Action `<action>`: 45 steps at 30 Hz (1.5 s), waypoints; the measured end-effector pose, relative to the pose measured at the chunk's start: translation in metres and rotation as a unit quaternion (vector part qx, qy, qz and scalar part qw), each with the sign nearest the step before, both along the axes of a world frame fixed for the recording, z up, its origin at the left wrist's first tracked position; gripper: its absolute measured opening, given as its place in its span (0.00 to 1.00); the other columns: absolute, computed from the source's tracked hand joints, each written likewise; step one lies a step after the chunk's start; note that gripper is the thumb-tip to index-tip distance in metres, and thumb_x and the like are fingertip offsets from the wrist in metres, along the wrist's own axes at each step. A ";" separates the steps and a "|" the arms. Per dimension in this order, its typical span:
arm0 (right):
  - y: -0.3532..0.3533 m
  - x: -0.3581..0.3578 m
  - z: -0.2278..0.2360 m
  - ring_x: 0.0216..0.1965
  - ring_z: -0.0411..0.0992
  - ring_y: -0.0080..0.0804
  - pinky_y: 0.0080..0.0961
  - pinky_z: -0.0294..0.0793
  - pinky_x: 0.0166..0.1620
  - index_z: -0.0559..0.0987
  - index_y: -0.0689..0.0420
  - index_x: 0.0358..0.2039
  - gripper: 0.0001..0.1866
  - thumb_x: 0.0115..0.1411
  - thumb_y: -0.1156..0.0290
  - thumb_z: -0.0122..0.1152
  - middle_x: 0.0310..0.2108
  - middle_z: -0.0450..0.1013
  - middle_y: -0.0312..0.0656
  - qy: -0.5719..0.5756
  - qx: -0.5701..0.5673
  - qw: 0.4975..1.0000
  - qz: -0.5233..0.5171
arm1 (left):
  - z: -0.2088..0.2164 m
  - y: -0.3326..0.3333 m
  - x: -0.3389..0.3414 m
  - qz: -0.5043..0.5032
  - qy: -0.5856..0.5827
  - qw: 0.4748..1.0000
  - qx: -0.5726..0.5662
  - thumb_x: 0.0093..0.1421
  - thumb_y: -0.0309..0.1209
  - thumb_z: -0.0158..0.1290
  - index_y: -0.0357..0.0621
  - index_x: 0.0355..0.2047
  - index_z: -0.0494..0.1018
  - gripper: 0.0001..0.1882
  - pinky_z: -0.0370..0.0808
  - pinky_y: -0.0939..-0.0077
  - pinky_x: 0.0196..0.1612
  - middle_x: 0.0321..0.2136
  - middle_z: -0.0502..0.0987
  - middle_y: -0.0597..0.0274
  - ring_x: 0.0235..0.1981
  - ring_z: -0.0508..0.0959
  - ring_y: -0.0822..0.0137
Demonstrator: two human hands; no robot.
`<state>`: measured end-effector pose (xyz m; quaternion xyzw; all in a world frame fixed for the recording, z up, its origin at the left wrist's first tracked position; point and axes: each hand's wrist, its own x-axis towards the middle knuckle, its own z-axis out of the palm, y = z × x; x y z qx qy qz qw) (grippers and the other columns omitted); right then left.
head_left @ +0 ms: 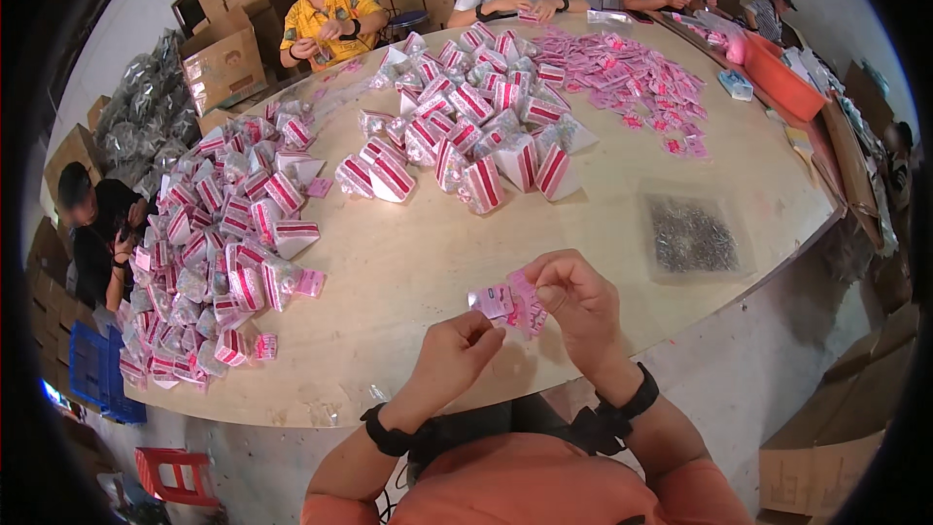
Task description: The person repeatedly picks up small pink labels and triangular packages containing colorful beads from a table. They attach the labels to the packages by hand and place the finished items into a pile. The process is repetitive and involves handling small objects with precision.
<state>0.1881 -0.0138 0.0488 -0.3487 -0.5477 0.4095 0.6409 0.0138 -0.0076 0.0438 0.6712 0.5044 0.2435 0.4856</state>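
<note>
Fingertips [474,327] closed on glossy pink printed cards [527,311]

Left hand [447,355] and right hand [583,306] pinched them, thumb against finger, above the pale wooden table [408,272], left of a clear square tray [649,267]. They looked light, bendable and slick, best gripped by edges.

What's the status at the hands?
Left hand pinching pink cards. Right hand pinching near their upper edge. Plastic tray off to the right, not in the way.

Bare tabletop [418,248] gives my left hand [455,355] and right hand [580,309] a lane across the frame's center; a packet heap [238,224] blocks the left, a second pile [473,104] the upper center, and a tray [742,245] of silvery pieces [692,236] the right.
</note>
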 end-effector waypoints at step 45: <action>-0.008 -0.006 -0.010 0.29 0.72 0.28 0.23 0.74 0.33 0.70 0.62 0.34 0.09 0.55 0.71 0.54 0.28 0.71 0.42 0.168 -0.282 0.875 0.356 | 0.036 0.002 -0.015 -0.094 -0.060 0.966 0.234 0.49 0.22 0.55 0.37 0.25 0.72 0.03 0.69 0.82 0.25 0.19 0.71 0.63 0.21 0.71 0.74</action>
